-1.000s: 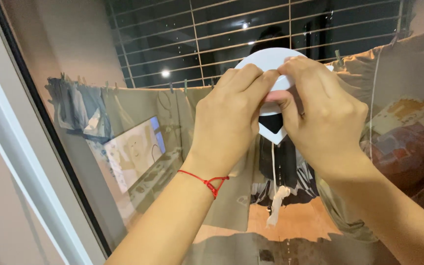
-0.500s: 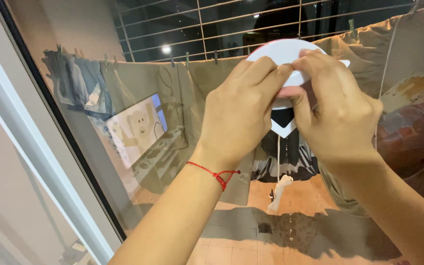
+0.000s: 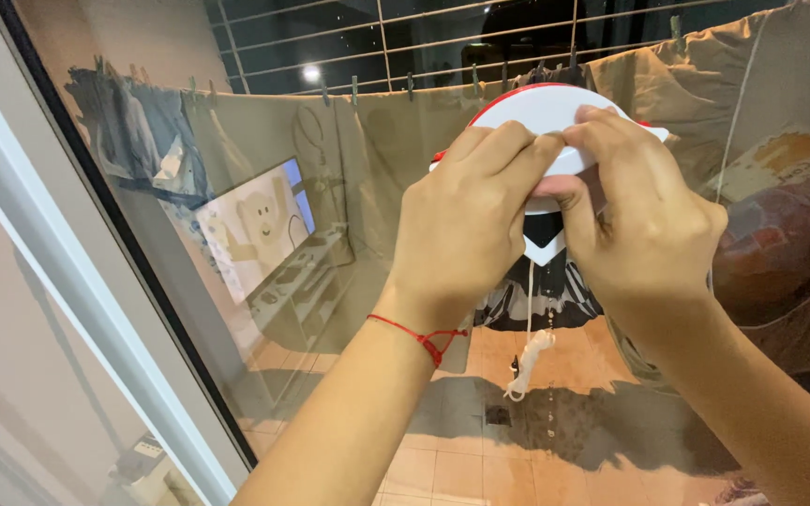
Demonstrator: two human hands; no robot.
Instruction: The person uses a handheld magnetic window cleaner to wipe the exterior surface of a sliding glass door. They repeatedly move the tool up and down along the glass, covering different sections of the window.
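Observation:
Both of my hands press a white, rounded cleaning device [image 3: 541, 112] with a red rim flat against a large glass pane [image 3: 264, 141]. My left hand [image 3: 466, 220], with a red string on its wrist, grips the device's left part. My right hand [image 3: 639, 225] covers its right part, fingers curled over the top edge. A thin white cord [image 3: 529, 351] hangs from the device's lower tip and ends in a knotted bundle. Most of the device is hidden by my fingers.
A white window frame [image 3: 67, 300] runs diagonally at the left. Beyond the glass, beige cloths [image 3: 367, 159] hang pegged on a line before a dark metal grille [image 3: 405, 42]. The pane reflects a lit screen [image 3: 255, 225] and a tiled floor [image 3: 480, 450].
The view has drifted, so the hands and device sit slightly lower right in frame. The device's red rim now shows along its top. Both hands keep the same grip.

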